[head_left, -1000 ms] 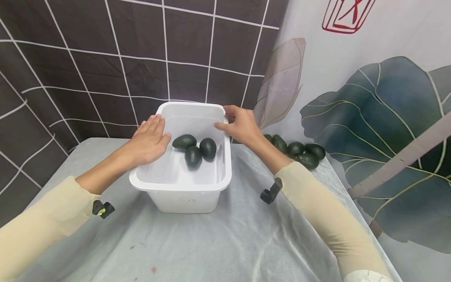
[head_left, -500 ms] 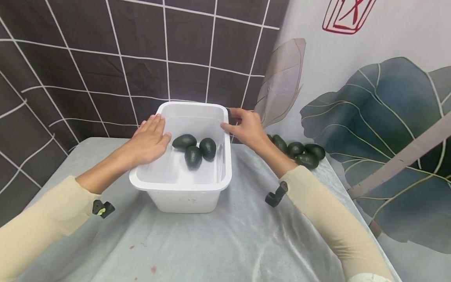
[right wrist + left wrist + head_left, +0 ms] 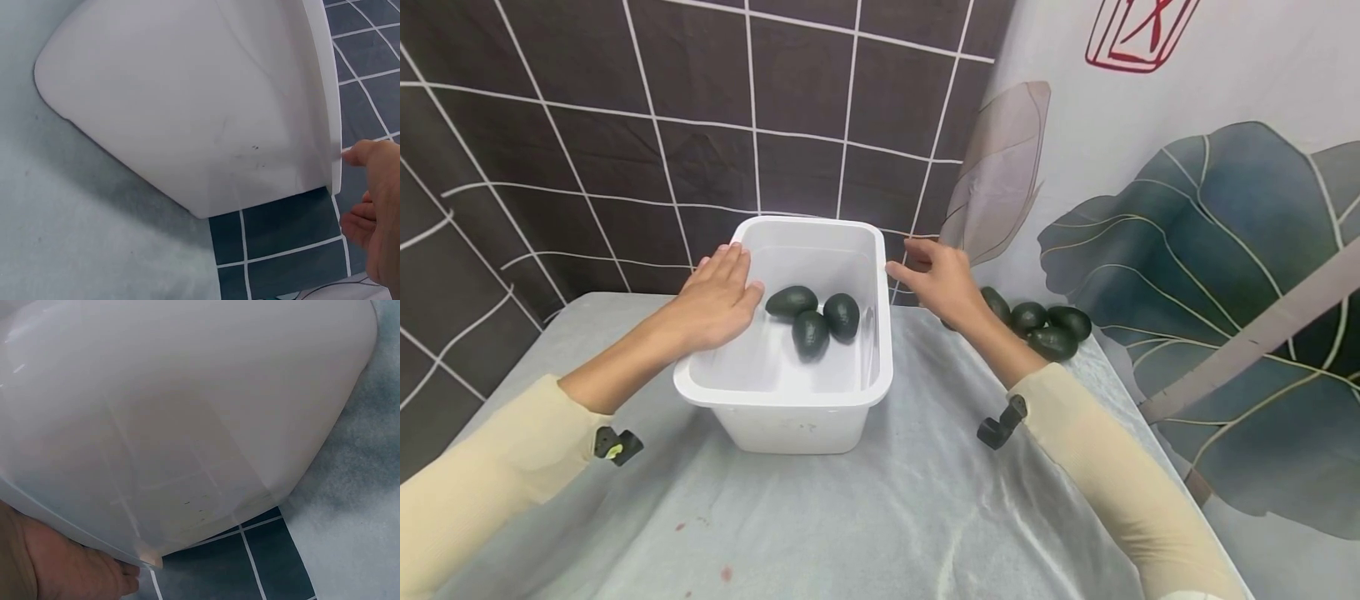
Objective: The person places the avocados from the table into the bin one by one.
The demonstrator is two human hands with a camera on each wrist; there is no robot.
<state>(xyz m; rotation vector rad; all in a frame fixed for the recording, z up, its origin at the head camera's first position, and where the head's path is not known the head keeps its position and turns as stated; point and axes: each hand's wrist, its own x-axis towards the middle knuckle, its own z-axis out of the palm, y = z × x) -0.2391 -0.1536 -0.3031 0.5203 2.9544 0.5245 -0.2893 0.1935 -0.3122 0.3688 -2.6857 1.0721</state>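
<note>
A white plastic tub (image 3: 786,427) stands on the cloth-covered table, with three dark green avocados (image 3: 810,335) inside it. Flat across the tub's left rim rests my left hand (image 3: 715,298), fingers extended; the left wrist view shows its fingers along the outer wall of the tub (image 3: 156,412). My right hand (image 3: 942,282) is just beyond the right rim, holding nothing. Its thumb and fingers are apart and slightly bent, and the thumb tip is very near the rim in the right wrist view, where the hand (image 3: 378,206) shows at the right edge.
Several more avocados (image 3: 1054,342) lie at the table's back right, partly hidden behind my right forearm. A dark tiled-pattern backdrop (image 3: 700,158) rises directly behind the tub. Grey cloth (image 3: 850,525) covers the table in front, and its right edge slopes down near my right arm.
My right hand has come off the tub's right rim and moved right, toward the avocados outside. My left hand, the tub and the avocados in it have stayed in place.
</note>
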